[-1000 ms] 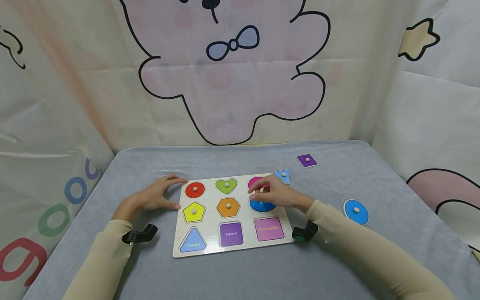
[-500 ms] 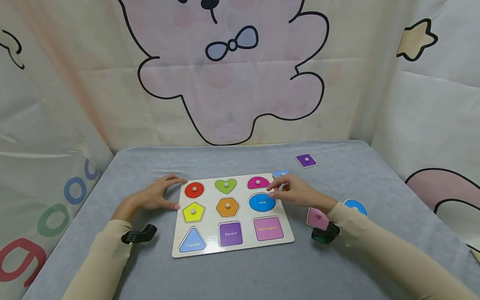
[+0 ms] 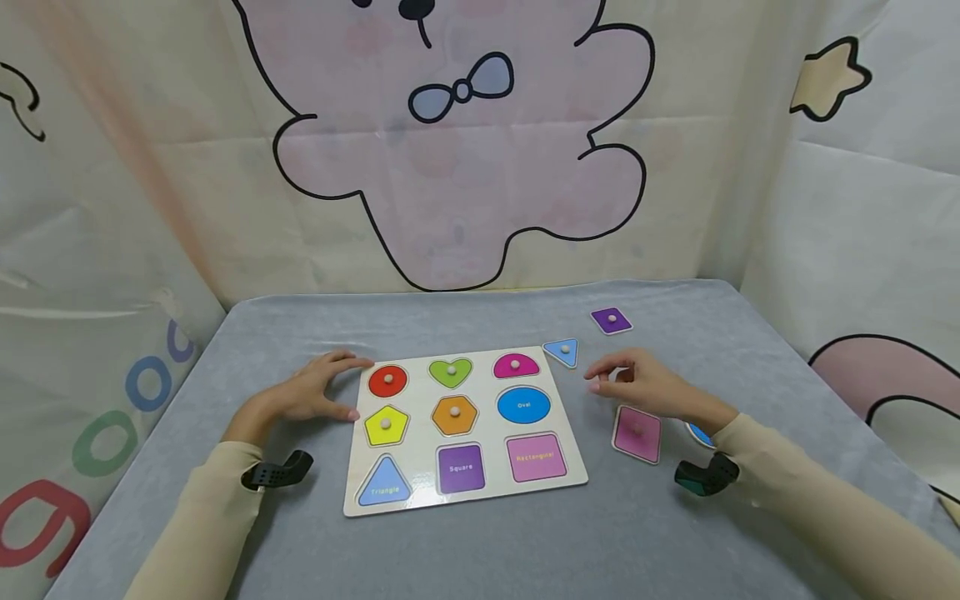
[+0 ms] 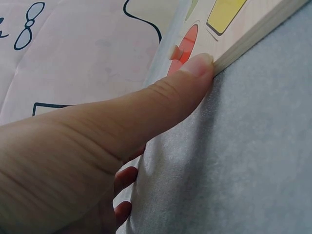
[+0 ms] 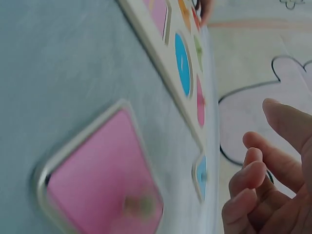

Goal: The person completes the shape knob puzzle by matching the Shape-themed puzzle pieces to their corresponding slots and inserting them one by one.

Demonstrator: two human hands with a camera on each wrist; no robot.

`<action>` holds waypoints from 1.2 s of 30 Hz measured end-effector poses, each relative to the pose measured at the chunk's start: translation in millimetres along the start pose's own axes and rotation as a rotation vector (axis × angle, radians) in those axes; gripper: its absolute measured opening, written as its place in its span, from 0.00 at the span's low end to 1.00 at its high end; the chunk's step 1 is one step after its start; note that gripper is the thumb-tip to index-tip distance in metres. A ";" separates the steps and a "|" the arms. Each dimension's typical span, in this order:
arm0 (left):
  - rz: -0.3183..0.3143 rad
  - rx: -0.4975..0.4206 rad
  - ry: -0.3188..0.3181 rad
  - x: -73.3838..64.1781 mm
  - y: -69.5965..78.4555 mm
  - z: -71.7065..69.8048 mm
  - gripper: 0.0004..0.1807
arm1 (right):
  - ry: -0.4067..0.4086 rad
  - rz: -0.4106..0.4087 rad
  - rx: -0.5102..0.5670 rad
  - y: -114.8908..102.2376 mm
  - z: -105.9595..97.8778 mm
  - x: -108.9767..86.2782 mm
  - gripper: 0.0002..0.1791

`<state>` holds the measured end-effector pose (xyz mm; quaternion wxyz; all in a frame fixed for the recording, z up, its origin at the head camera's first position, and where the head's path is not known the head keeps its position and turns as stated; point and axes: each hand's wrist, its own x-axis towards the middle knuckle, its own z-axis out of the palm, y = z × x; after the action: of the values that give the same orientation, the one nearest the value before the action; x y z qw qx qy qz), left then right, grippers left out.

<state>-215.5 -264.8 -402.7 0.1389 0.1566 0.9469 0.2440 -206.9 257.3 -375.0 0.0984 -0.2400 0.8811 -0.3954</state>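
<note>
A white shape-puzzle board (image 3: 495,492) lies on the cloth, with red circle, green heart, magenta half-circle (image 3: 516,365), yellow pentagon and orange hexagon pieces seated in it. Its triangle, square, rectangle and oval (image 3: 523,405) recesses hold no knobbed piece. My left hand (image 3: 303,392) touches the board's left edge, thumb tip against the side in the left wrist view. To the right of the board my right hand (image 3: 645,385) is in the air with relaxed, slightly bent fingers and nothing in them. Just below it lies a pink rectangle piece (image 3: 637,434); a light-blue triangle piece (image 3: 562,352) is at the board's far right corner.
A purple piece (image 3: 611,321) lies at the back right of the table. A blue oval piece (image 3: 700,434) is mostly hidden under the right forearm. Cartoon-printed curtains (image 3: 465,167) stand behind and at both sides of the table.
My right hand has moved right, off the board's half-circle and oval area, uncovering them and the pink rectangle piece. The left hand stays at the board's edge.
</note>
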 end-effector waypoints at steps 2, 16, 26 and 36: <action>-0.001 -0.003 0.001 -0.1 0.3 0.0 0.47 | 0.021 0.011 -0.010 5.8 -7.6 -7.6 0.14; 0.009 -0.001 0.002 -0.3 -0.7 1.4 0.46 | 0.053 0.062 -0.035 45.9 -50.3 -58.2 0.14; 0.002 -0.009 0.004 -1.0 0.5 0.1 0.46 | 0.009 0.084 -0.047 74.6 -74.5 -83.7 0.15; 0.004 0.006 0.009 -0.3 -2.0 1.2 0.47 | -0.124 0.023 0.014 94.3 -91.6 -95.2 0.14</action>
<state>-215.3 -266.1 -404.6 0.1334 0.1578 0.9480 0.2422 -190.4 418.4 -385.5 0.1589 -0.2531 0.8732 -0.3849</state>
